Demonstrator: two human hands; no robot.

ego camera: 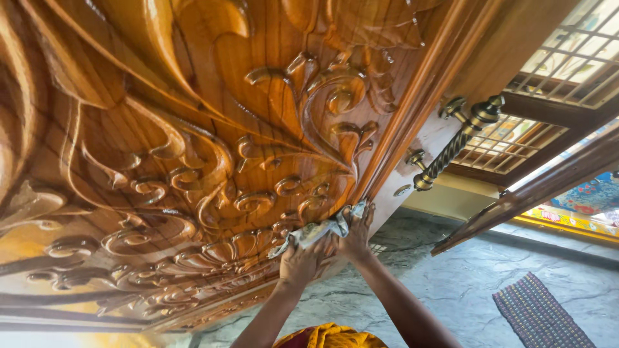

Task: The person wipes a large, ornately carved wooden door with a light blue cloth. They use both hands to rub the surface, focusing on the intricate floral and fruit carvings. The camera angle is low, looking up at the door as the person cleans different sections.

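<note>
A large carved wooden door (193,148) with glossy floral scrollwork fills most of the view. My left hand (300,261) and my right hand (356,235) both press a crumpled pale cloth (319,230) against the carving near the door's lower edge. The cloth lies across the scrolls between and above my fingers. A twisted brass pull handle (454,145) is fixed on the door's edge strip, up and right of my hands.
A grey stone floor (464,277) spreads below. A dark woven mat (541,316) lies at the lower right. A wooden frame with a window grille (567,58) stands at the upper right, and a colourful patterned cloth (590,193) shows beyond it.
</note>
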